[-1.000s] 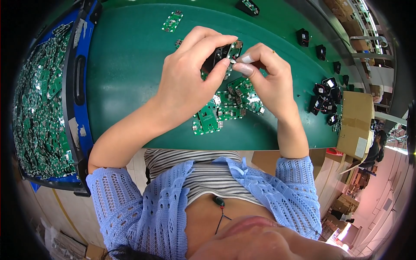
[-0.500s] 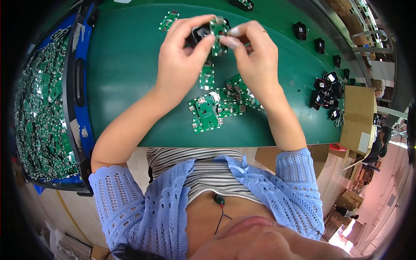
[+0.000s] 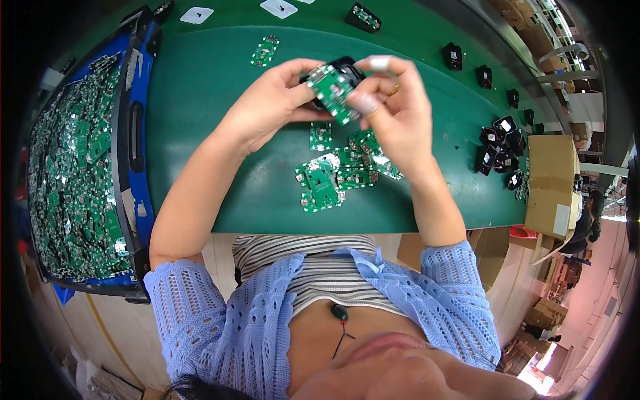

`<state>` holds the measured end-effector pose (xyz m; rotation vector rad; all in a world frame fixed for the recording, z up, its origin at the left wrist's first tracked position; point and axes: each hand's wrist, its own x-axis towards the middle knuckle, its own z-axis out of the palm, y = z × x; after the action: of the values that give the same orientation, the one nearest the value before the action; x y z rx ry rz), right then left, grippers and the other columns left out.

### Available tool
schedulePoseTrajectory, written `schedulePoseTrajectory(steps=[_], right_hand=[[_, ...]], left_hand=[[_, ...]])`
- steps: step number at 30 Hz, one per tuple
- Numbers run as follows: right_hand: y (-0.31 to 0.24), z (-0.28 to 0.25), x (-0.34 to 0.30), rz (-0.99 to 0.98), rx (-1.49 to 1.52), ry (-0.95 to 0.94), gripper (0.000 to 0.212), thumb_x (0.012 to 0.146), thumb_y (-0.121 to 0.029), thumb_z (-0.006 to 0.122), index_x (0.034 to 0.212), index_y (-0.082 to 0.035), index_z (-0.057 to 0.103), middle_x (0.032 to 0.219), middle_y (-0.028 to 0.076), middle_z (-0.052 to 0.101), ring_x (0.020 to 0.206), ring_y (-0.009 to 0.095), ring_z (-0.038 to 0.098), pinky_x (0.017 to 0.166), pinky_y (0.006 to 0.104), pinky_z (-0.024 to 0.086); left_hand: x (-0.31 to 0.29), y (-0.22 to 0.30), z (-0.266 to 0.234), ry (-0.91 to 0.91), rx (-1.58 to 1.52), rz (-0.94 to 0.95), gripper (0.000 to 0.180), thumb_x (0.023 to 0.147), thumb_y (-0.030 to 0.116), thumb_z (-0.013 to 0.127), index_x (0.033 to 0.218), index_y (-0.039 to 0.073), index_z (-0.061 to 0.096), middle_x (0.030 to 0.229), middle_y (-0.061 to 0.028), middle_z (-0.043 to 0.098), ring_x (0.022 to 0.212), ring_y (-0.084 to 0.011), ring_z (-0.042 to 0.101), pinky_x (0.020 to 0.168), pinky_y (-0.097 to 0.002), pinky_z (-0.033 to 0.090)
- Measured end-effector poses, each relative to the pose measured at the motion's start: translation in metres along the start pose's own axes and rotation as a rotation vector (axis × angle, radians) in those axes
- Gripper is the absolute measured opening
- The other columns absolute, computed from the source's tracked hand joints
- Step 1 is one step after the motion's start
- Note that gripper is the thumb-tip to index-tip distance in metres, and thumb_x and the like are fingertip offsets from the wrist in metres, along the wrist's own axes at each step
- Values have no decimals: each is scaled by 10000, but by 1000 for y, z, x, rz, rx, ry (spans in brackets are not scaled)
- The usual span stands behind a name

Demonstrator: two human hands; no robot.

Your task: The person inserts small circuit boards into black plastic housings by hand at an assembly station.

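Observation:
A green circuit board [image 3: 333,95] is held tilted over a black plastic case [image 3: 348,65], both off the bench. My left hand [image 3: 275,97] grips the case from the left, its thumb by the board's edge. My right hand [image 3: 403,110], slightly blurred, is closed at the right side, thumb and fingers at the board and the case's end. How the board meets the case is partly hidden by fingers. Below my hands lies a loose group of green boards [image 3: 323,183], and a single board [image 3: 265,51] sits farther left.
A blue crate [image 3: 137,173] heaped with circuit boards [image 3: 83,167] stands at the left. Black cases [image 3: 505,143] cluster at the right near a cardboard box [image 3: 552,180]. More cases, one with a board [image 3: 364,17], line the far side, with white pieces [image 3: 279,8] at the top.
The board and case have come down nearer to me, and the board is now slanted instead of upright. My right fingers have shifted along the case and board. The view has moved slightly.

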<state>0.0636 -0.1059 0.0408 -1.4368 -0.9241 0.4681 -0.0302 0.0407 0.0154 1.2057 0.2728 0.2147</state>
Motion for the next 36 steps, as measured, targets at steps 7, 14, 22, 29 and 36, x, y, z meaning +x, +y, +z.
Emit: schedulePoseTrajectory(steps=[7, 14, 22, 29, 36], right_hand=[[-5, 5, -5, -720, -891, -80, 240, 638, 11, 685, 848, -93, 635, 738, 16, 573, 598, 174, 523, 496, 273, 427], [14, -10, 13, -904, -855, 178, 192, 596, -48, 673, 767, -109, 610, 717, 20, 556, 631, 186, 519, 499, 282, 431], [16, -8, 14, -738, -767, 213, 147, 648, -31, 684, 731, -54, 565, 722, 47, 554, 651, 205, 541, 520, 298, 445], [14, -9, 10, -691, -814, 163, 146, 649, -12, 669, 737, -47, 558, 717, 52, 539, 649, 213, 526, 517, 310, 441], [16, -8, 12, -733, -762, 109, 137, 664, -1, 648, 742, -30, 540, 733, 69, 527, 667, 233, 519, 537, 317, 439]], left_hand=[[-4, 8, -1, -124, -195, -172, 295, 806, 40, 563, 1090, 44, 483, 966, -40, 574, 857, -120, 580, 724, -281, 506], [-10, -3, 21, 28, -218, -4, 238, 885, 142, 524, 1087, 43, 449, 1003, -58, 558, 913, -126, 564, 777, -295, 490], [-16, -5, 27, 18, -84, 92, 335, 906, 157, 495, 1192, 12, 399, 1083, -100, 553, 946, -152, 568, 818, -303, 481], [-16, -8, 30, 86, -56, 107, 320, 901, 142, 502, 1180, 16, 409, 1072, -96, 564, 934, -146, 571, 800, -296, 487], [-17, -10, 29, 66, -10, 130, 295, 895, 132, 510, 1155, 27, 417, 1072, -91, 559, 952, -141, 555, 797, -293, 485]])
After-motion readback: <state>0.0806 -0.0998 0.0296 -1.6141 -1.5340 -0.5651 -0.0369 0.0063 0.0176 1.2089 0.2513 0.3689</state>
